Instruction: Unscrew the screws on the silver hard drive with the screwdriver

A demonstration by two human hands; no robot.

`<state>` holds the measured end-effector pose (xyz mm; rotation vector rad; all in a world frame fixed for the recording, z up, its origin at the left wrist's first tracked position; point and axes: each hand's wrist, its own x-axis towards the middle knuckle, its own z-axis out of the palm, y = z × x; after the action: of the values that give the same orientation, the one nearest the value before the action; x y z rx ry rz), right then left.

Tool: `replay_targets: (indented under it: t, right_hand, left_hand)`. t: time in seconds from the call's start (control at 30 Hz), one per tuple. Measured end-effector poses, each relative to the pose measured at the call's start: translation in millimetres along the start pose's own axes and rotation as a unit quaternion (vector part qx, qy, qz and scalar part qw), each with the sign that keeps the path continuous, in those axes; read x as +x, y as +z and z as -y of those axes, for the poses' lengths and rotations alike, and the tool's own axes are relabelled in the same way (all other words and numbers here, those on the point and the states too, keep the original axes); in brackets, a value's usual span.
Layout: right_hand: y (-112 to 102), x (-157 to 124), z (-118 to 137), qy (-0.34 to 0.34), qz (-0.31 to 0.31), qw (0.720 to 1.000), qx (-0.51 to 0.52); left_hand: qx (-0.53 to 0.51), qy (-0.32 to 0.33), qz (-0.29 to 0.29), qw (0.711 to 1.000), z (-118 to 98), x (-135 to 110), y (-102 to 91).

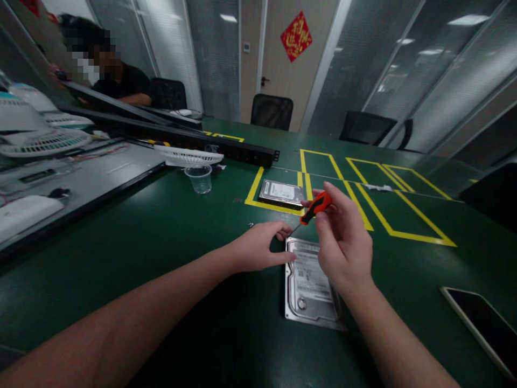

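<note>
A silver hard drive point(309, 288) with a white label lies flat on the green table in front of me. My right hand point(345, 242) is closed round the orange and black handle of a screwdriver point(317, 207), whose thin shaft slants down to the left, its tip at the drive's far left corner. At that same corner my left hand point(266, 245) holds the drive, thumb on its top edge and curled fingers close to the screwdriver tip. Whether the tip sits in a screw is too small to tell. Part of the drive is hidden by my right hand.
Another hard drive point(280, 192) lies inside yellow tape beyond my hands. A clear plastic cup point(199, 179), black power strip point(246, 153) and white fan parts point(44, 141) are to the left. A phone point(482, 326) lies at right. Another person point(129, 83) sits far left.
</note>
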<state>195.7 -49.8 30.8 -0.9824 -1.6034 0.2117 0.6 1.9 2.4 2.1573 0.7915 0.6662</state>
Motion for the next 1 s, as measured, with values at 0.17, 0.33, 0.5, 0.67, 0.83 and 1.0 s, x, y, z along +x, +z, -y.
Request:
replay_targets:
  t: [0.17,0.33,0.5,0.67,0.83,1.0]
  right_hand:
    - [-0.8,-0.1,-0.7,-0.008,-0.004,1.0,-0.01]
    - [-0.3,1.3,-2.8,-0.034,-0.034,0.998,-0.044]
    - [-0.5,0.1,-2.3,-0.019,-0.013,0.999,-0.03]
    - [-1.4,-0.6,-0.8,-0.005,-0.014,1.0,-0.026]
    - [-0.8,1.8,-2.3,-0.027,-0.043,0.998,-0.045]
    - [-0.1,2.0,-2.7,-0.027,-0.05,0.997,-0.05]
  left_hand:
    - [0.003,0.001,-0.002,1.0,0.5,-0.7,0.3]
    - [0.003,-0.003,-0.002,1.0,-0.4,-0.7,0.5]
    - [0.005,-0.002,-0.003,1.0,0.1,-0.3,0.8]
    - [0.004,-0.002,0.0,1.0,0.3,-0.3,0.3]
    - [0.004,-0.007,0.002,1.0,-0.8,-0.8,0.0]
    - [0.002,-0.012,0.003,1.0,-2.2,-0.6,-0.4]
